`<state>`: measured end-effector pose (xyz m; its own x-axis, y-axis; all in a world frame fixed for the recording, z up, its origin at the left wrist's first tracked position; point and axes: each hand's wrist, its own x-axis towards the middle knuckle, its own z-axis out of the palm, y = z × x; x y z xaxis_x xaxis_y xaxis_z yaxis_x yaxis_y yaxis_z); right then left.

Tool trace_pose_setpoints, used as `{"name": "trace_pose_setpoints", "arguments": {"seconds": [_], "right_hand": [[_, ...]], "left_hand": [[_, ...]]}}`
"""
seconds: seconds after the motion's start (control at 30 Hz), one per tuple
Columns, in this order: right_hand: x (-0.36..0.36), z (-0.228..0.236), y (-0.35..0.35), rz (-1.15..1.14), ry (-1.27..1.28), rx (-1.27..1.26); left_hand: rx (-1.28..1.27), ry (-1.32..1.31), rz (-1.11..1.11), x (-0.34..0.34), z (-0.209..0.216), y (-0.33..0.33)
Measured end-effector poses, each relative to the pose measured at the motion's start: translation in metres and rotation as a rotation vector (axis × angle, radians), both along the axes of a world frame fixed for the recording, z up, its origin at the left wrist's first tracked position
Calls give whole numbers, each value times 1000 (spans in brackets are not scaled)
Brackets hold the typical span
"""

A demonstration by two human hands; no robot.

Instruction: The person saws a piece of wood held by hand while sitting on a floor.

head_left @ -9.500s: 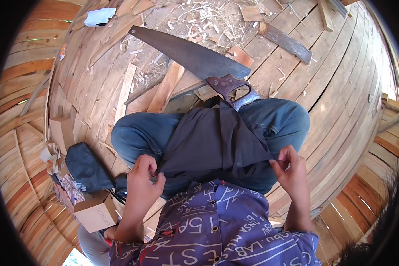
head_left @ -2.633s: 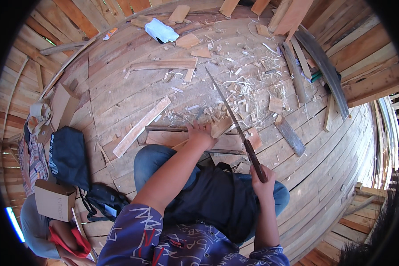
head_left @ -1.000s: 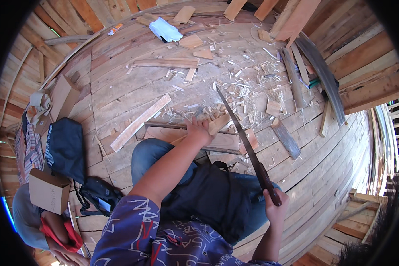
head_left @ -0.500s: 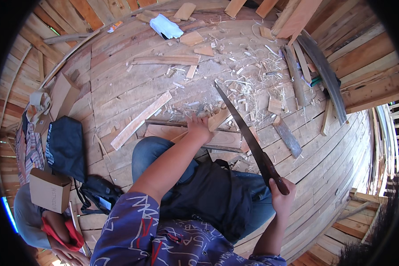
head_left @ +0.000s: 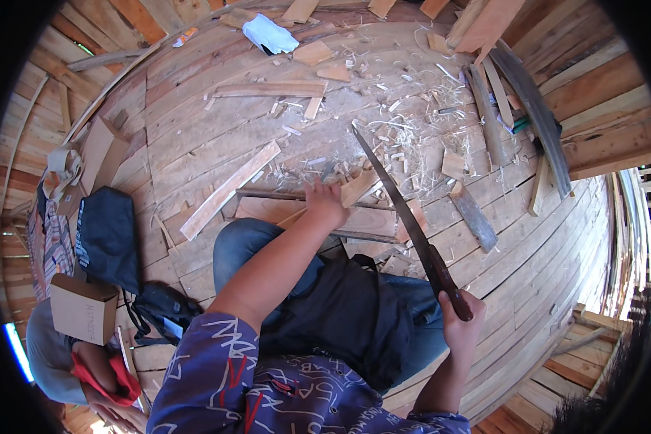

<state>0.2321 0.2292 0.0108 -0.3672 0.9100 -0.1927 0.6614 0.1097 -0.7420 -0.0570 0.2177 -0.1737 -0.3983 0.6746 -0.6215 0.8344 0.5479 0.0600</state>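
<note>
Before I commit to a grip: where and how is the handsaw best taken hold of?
Likely by its dark handle, from the near right, as the right hand does. The handle is the thick near end; the narrowing blade slants away toward the far left, so this approach should keep clear of it.

Cannot see part of wood strip (head_left: 359, 189) under left hand (head_left: 326, 205) | cannot tell if gripped or pressed | miss saw handle (head_left: 437, 269) inside right hand (head_left: 461, 323) | cannot resolve teeth on saw blade (head_left: 394, 189) | miss much of co-worker (head_left: 50, 354) past lower-left rim
</note>
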Motion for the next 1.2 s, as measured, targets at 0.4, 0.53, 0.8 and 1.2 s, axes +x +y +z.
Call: {"name": "trace_pose_setpoints", "arguments": {"seconds": [0.4,0.53,0.8,1.2], "right_hand": [[-36,-35,23,5,29,4],[-38,-52,25,33,51,-7],[12,-15,3,14,-64,-65],[0,-18,-4,32,-80,51]], "left_hand": [[-26,33,14,6,4,4],[17,7,49,3,0,1],[-1,29,45,4,5,2],[56,18,-48,14,-7,-3]]}}
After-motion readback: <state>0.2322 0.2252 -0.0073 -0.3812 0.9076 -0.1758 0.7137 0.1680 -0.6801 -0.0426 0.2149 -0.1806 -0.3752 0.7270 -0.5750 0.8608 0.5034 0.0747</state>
